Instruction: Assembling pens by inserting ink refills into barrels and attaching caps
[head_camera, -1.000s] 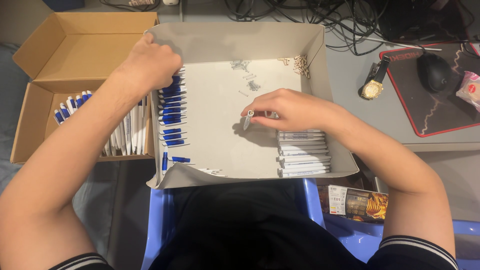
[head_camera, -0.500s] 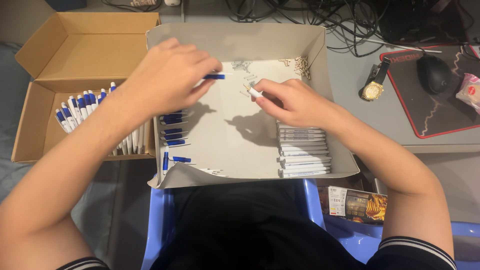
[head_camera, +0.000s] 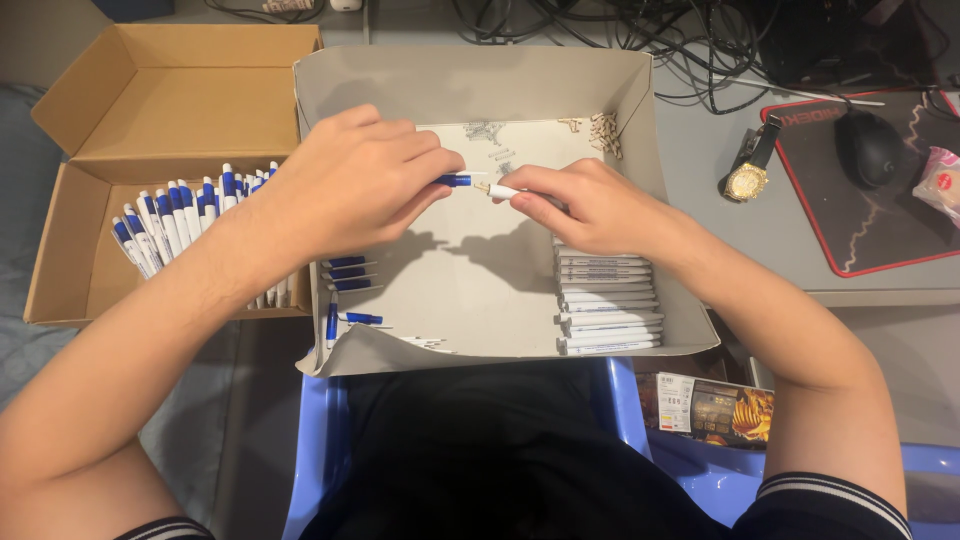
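Over the grey tray (head_camera: 640, 110), left hand (head_camera: 350, 190) pinches the blue tip (head_camera: 455, 181), right hand (head_camera: 590, 205) grips the white barrel (head_camera: 500, 190); best kept coaxial, pushed straight.

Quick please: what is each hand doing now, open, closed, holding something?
Left hand: closed on the blue pen part.
Right hand: closed on the white pen barrel, its end meeting the blue part.
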